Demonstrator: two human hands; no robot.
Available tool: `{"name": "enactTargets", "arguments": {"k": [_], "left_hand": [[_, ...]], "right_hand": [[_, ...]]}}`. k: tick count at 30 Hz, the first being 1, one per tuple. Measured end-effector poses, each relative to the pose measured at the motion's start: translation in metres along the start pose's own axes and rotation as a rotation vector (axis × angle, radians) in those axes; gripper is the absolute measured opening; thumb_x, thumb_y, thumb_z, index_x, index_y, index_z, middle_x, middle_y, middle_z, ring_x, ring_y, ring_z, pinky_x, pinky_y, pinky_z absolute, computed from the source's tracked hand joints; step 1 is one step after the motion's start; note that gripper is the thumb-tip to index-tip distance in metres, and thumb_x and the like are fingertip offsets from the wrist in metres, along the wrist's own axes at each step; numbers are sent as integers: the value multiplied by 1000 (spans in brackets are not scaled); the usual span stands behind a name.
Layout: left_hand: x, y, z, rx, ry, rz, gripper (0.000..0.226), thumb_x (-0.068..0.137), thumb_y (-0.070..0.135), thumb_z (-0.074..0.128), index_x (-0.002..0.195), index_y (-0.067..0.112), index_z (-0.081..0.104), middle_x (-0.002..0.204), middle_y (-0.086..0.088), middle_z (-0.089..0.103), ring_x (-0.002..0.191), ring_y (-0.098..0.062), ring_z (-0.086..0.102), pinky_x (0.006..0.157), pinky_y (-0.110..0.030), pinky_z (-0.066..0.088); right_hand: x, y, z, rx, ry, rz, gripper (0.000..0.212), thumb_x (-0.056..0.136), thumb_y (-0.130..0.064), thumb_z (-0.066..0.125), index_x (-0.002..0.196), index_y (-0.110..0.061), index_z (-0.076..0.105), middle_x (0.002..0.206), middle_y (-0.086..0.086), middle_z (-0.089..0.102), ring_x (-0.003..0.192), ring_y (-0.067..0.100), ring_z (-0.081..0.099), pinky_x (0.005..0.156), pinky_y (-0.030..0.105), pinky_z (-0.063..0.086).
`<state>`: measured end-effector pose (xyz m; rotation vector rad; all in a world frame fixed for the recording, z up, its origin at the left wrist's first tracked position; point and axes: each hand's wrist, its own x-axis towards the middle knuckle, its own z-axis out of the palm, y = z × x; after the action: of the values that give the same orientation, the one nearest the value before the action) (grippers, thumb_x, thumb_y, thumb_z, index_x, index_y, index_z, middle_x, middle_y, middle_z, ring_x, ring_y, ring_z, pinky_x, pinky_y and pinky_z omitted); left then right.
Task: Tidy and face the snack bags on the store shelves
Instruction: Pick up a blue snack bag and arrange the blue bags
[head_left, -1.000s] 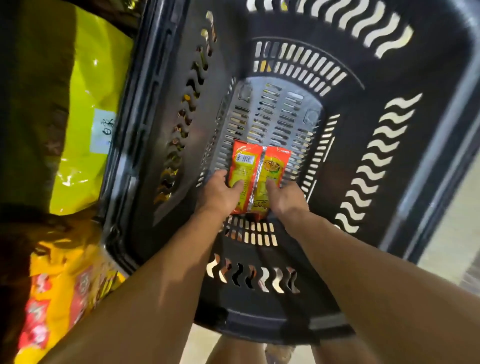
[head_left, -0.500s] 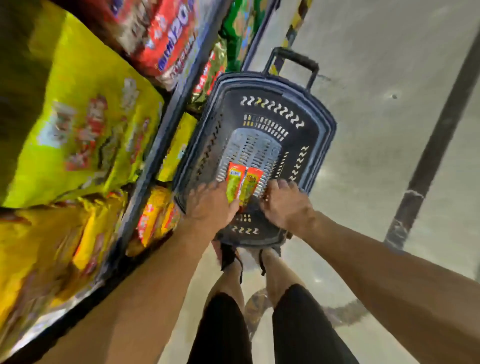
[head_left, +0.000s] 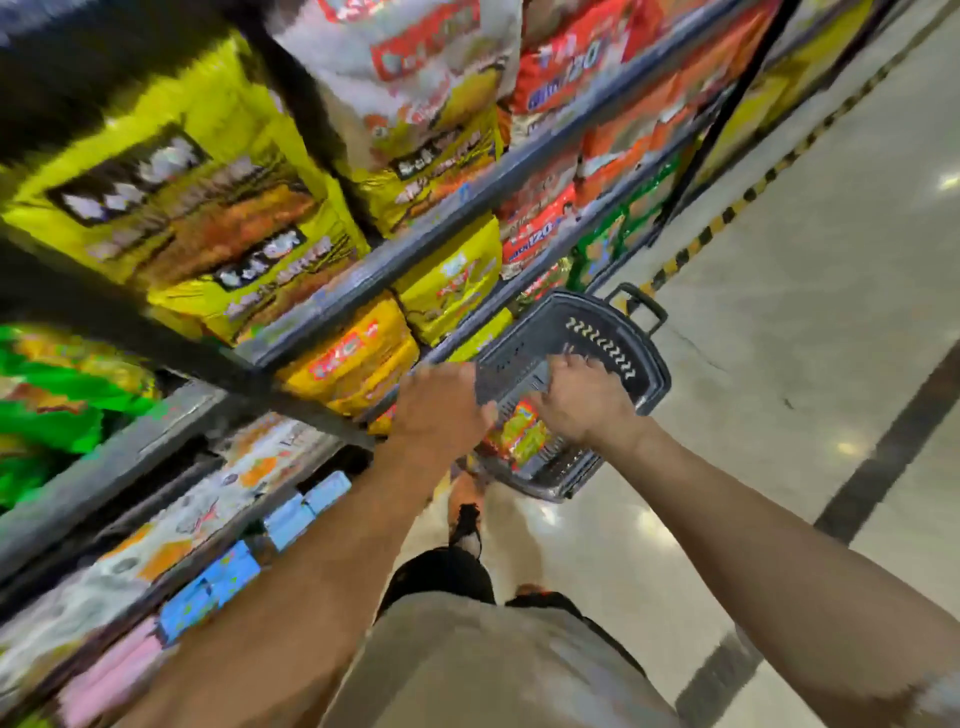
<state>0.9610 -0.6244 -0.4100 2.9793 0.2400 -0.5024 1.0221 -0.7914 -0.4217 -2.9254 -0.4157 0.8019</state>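
Fingers of the left hand are curled, knuckles to the camera, gripping the left edge of the snack packets. Right hand: fingers stretched and spread, pointing away from the person. Its thumb side sits against the packets' right edge, but the contact is hidden, so I can't tell if it's a grip.

Packets are between the two hands, over the near half of the basket, just above its slatted bottom. Printed faces are up, red-orange and yellow-green. The long axis looks roughly in line with the forearms and the basket's length, running away from the person. Motion blur is too heavy to say which end is the top.

Basket is dark grey and sits low, just beside the foot of the shelving. Its long axis is diagonal, and the handle is at the far end.

The shelving runs along the left side:
- big yellow bags on the upper tiers
- an orange-yellow bag next to the left hand
- red bags further down the aisle
- green bags at the far left
- blue boxes on a lower tier

Pale glossy floor is on the right, with a yellow-black striped line in the distance.
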Motion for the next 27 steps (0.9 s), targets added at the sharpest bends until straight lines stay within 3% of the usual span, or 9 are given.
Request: {"name": "enactTargets", "arguments": {"k": [2,5,8,14,20,27], "left_hand": [[-36,-3,-20,-19,86,-67,52,95,54,57,123,11,66,116,-16,69,112,-41,65,95,-48,53],[-87,-14,-53,-84,134,-160,50,100,55,54,131,17,60,132,-11,65,126,-37,58,102,-45,44],[-137,-35,-84,-102,270,-258,51,100,55,55,133,15,61,134,-11,66,127,-36,58,101,-44,46],[-243,-95,-137,-134,474,-498,57,98,58,55,139,18,59,137,-9,66,128,-35,57,103,-44,45],[-330,-172,-169,-106,589,-677,56,98,60,53,136,20,58,134,-8,67,126,-34,58,102,-43,46],[-404,-268,-190,-101,687,-761,68,100,61,51,155,21,44,152,-2,55,140,-28,49,112,-42,41]], "right_hand": [[-23,-17,-17,-26,47,-83,65,102,-54,51,146,-7,46,146,19,52,137,41,47,111,52,44],[-61,-52,-44,-64,124,-212,58,102,-51,53,138,-5,49,142,19,54,134,42,49,106,52,45],[-95,-97,-70,-110,188,-355,54,102,-47,52,139,-7,48,144,18,54,134,41,49,105,50,44],[-161,-205,-108,-205,284,-603,66,102,-56,50,149,-10,41,152,16,48,141,39,43,110,51,41],[-226,-309,-116,-263,382,-824,60,100,-57,50,142,-14,47,144,12,54,133,38,49,106,50,43],[-289,-429,-120,-247,433,-971,65,103,-54,47,155,-15,36,154,10,46,140,35,44,111,50,41]]}}
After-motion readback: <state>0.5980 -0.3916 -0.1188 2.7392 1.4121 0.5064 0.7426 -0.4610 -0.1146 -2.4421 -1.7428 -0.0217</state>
